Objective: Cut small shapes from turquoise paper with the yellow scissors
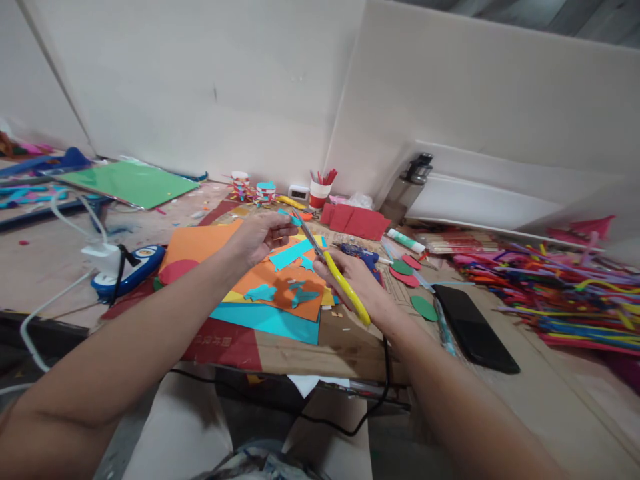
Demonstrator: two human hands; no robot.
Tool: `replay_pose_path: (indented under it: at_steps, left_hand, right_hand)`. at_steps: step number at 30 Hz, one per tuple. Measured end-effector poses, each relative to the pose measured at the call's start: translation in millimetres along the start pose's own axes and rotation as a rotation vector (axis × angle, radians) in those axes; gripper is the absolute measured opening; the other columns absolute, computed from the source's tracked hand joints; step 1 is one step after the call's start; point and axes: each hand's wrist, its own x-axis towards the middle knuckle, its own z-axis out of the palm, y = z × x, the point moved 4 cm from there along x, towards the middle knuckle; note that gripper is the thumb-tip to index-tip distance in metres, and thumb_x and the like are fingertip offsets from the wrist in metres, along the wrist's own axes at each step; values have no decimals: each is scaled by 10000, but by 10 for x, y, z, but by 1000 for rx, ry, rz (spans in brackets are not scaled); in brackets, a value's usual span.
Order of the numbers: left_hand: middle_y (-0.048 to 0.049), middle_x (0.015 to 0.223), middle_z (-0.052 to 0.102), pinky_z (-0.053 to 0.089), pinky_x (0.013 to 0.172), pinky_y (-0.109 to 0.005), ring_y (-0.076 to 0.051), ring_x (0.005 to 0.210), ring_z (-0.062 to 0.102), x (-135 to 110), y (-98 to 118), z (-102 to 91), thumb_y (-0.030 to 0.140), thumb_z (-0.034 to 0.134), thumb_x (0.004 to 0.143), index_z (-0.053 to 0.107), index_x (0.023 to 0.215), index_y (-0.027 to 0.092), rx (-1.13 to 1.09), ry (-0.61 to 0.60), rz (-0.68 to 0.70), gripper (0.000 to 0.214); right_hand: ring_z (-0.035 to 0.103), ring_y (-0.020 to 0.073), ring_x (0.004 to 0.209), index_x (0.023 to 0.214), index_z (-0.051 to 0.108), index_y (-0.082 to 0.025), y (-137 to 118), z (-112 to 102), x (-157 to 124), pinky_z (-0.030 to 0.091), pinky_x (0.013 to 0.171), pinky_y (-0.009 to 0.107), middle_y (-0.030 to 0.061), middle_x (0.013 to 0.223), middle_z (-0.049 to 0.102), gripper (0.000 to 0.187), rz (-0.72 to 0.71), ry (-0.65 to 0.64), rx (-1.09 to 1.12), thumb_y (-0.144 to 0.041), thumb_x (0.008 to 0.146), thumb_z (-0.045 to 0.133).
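Between its fingertips my left hand (265, 235) pinches a small piece of turquoise paper (290, 218). My right hand (356, 283) is wrapped round the yellow handles of a pair of scissors (345, 283); the blades point up and left, with their tips beside the turquoise piece. Whether the blades touch the paper I cannot tell. Below the hands, turquoise scraps (305, 293) and a turquoise strip (291, 253) lie on orange paper (200, 243). A larger turquoise sheet (270, 321) sticks out from under the orange one at the front.
To the right lie a black phone (475, 327), a pile of coloured pipe cleaners (575, 293), a glue stick (406, 240) and paper circles (424, 307). A blue power strip (127, 273) with cables sits left. Behind stand a cup of red sticks (320, 195) and a bottle (404, 193).
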Motion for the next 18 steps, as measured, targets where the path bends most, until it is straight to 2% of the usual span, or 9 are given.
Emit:
replay_pose_path:
  at_steps: [18]
  left_hand:
    - [-29, 691, 686, 463, 586, -237, -129, 649, 662, -9, -1, 6, 133, 665, 649, 636, 713, 121, -6, 12, -2, 71]
  right_hand:
    - [393, 99, 549, 778, 502, -197, 4, 21, -2, 303, 518, 232, -38, 623, 431, 356, -3, 9, 4, -542, 865, 500]
